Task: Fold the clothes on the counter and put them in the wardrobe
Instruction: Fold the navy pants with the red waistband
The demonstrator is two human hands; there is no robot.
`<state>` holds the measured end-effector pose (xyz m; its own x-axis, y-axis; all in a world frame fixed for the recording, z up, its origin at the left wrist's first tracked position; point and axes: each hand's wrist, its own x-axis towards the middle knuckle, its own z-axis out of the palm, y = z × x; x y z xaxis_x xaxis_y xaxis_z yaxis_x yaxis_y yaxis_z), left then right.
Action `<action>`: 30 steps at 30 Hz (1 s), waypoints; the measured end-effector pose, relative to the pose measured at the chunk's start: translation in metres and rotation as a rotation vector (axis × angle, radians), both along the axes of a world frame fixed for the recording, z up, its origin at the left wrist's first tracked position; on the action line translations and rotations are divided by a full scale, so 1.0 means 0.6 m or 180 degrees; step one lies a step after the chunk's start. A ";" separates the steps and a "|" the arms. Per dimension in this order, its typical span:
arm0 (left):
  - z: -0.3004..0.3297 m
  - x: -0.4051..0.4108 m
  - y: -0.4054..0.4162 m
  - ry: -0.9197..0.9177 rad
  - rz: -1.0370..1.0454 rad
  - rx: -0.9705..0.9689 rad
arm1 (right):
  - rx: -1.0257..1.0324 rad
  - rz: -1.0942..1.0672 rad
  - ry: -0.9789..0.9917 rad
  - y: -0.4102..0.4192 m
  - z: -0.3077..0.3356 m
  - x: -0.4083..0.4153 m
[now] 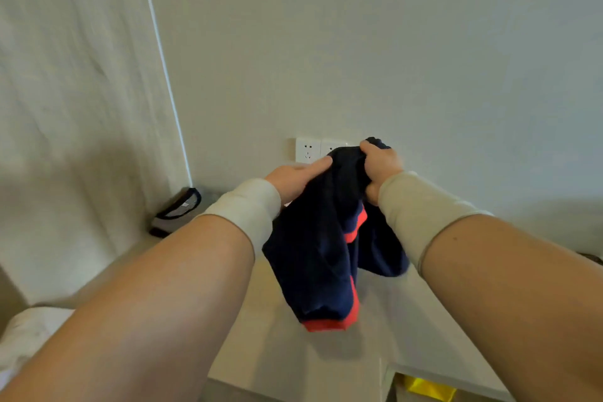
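head view shows both hands lifted above the white counter (293,352), with one dark blue garment with red trim (313,254) between them. the right hand (380,166) is clenched around a bunched upper part of the cloth, fingers and thumb curled into it. the left hand (293,178) holds the other side of the top edge; its fingers lie rather straight along the cloth and the thumb is hidden under it, so it looks like a pinch, but i cannot see this fully. the garment hangs down in the air in loose folds, its red hem just above the counter, not touching it as far as i can tell.

near the wall corner a grey and black piece of clothing (176,212) lies on the counter, looking already folded. behind the hands is a wall socket (308,150), and something yellow (427,388) sits in a compartment below the counter edge.

i judge the task is in the early or middle part: this garment is not yet folded, and nothing is seen going to the wardrobe, which is not in view.
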<state>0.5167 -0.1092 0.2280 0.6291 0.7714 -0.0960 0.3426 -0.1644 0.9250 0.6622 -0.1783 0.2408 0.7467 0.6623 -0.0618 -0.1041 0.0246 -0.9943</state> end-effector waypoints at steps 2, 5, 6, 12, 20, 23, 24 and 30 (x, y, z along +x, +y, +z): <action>-0.003 0.018 -0.009 0.0106 -0.0225 0.0232 | 0.0080 0.0060 0.0053 0.000 0.009 0.002; 0.001 0.042 -0.010 0.0458 -0.0543 0.0500 | 0.0273 0.0004 0.0240 0.011 0.022 0.015; 0.006 0.049 -0.008 0.0622 -0.0496 0.0636 | 0.0387 -0.0039 0.0363 0.011 0.025 0.019; 0.029 0.067 0.028 0.0114 -0.0088 0.0284 | 0.0510 0.0399 0.0405 0.003 0.039 0.044; 0.081 0.084 0.049 -0.0126 0.0264 0.0437 | -0.0463 0.1643 -0.0775 -0.038 0.027 0.034; 0.076 0.084 0.063 -0.0585 0.0511 -0.0006 | -0.0842 0.1291 -0.0941 -0.033 0.023 0.031; 0.072 0.085 0.071 -0.0679 0.0490 -0.0126 | -0.0831 0.1278 -0.0772 -0.030 0.022 0.030; 0.075 0.061 0.088 -0.0481 -0.0147 -0.0361 | -0.0490 0.0724 -0.0370 -0.003 0.029 0.007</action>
